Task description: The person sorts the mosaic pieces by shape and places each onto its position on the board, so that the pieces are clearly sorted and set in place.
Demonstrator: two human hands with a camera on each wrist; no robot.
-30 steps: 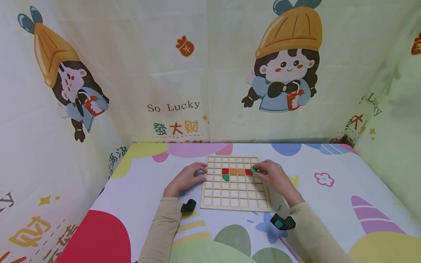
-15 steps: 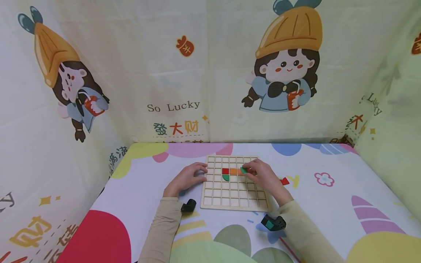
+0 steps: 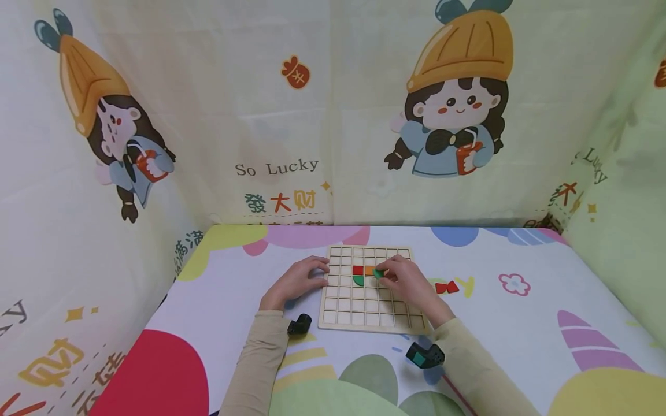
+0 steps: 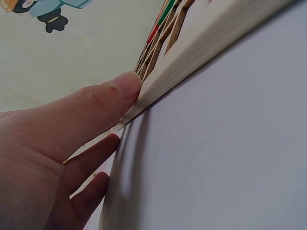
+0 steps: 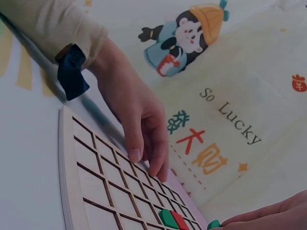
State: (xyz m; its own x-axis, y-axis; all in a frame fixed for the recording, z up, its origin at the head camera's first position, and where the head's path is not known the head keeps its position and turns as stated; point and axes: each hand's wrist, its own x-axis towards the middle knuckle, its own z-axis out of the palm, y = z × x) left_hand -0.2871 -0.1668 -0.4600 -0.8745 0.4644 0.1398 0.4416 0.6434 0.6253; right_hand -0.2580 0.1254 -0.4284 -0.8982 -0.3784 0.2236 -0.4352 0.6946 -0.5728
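A wooden grid board [image 3: 343, 318] lies on the table. In one of its rows sit a red square [image 3: 357, 270] and an orange tile [image 3: 369, 270], with a green quarter-round piece [image 3: 358, 281] just below the red one. My right hand [image 3: 411, 283] pinches another green piece [image 3: 378, 274] between thumb and fingertips, close over the cell right of the orange tile. The hand hides the rest of that row. At the board's left edge, my left hand [image 3: 296, 280] rests with loose fingers, its thumb [image 4: 127, 86] touching the wooden rim in the left wrist view.
Two small red pieces [image 3: 446, 287] lie on the patterned tablecloth [image 3: 499, 323] right of the board. A black wrist device [image 3: 425, 355] is on the right wrist, and another [image 3: 299, 325] on the left. A printed curtain [image 3: 359, 196] rises behind the table.
My right hand has moved left across the board with the green piece, from the row's right end toward the orange tile. The red pieces on the cloth have come into sight. My left hand stays put.
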